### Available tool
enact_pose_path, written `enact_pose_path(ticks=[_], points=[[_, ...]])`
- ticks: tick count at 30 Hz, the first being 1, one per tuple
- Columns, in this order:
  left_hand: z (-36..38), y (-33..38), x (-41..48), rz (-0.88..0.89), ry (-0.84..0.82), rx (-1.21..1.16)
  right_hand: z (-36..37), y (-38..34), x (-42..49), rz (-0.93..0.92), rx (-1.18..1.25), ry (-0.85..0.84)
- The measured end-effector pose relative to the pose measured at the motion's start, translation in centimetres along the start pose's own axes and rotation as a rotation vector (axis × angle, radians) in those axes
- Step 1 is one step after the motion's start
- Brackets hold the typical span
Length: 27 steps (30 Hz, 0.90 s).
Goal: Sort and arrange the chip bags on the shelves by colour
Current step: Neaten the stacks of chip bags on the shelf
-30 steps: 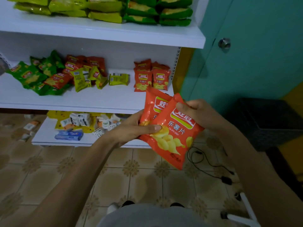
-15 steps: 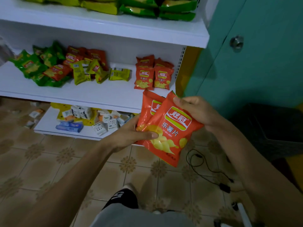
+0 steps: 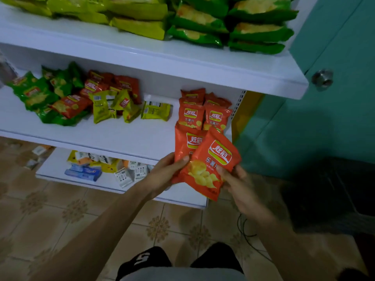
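Holding two orange chip bags in front of the middle shelf (image 3: 121,136), both hands are closed on them. The front bag (image 3: 211,165) is tilted and shows a red and green logo, white lettering and a picture of yellow chips. The back bag (image 3: 186,142) matches it and is half covered by it. The left hand (image 3: 164,173) grips the back bag from the left, its thumb reaching the front bag's edge. The right hand (image 3: 235,181) pinches the front bag's lower right edge. Just above them, a row of orange bags (image 3: 205,116) stands at the shelf's right end; a mixed pile (image 3: 67,98) of green, red and yellow bags lies to the left.

Half a second ago the right hand gripped the front bag's top; it now holds it lower down. Both bags have risen and now overlap the shelf's front edge.
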<state>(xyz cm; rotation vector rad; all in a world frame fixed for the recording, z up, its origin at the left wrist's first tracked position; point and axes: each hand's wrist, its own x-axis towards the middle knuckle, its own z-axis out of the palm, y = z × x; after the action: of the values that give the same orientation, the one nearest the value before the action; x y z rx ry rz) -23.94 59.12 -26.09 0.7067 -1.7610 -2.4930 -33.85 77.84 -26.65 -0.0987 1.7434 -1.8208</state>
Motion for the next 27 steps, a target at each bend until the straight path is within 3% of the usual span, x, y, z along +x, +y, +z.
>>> enact_pose_path(ticks=[8, 11, 16, 19, 27], points=[[-4.8, -2.6, 10.8, 0.064, 0.361, 0.146, -5.8, 1.3, 11.1, -0.014, 0.001, 0.253], [-5.5, -3.9, 16.3, 0.100, 0.399, 0.220, -8.1, 2.1, 16.9, -0.096, -0.216, 0.295], [-5.5, -5.4, 23.8, 0.219, 0.413, 0.375, -7.9, 1.8, 25.4, -0.182, -0.449, 0.264], [-5.8, -5.8, 26.9, 0.315, 0.492, 0.498, -7.6, 2.1, 28.7, -0.133, -0.539, 0.267], [-6.9, -5.8, 31.0, 0.301, 0.624, 0.444, -6.3, 1.7, 33.0, -0.048, -0.540, 0.167]])
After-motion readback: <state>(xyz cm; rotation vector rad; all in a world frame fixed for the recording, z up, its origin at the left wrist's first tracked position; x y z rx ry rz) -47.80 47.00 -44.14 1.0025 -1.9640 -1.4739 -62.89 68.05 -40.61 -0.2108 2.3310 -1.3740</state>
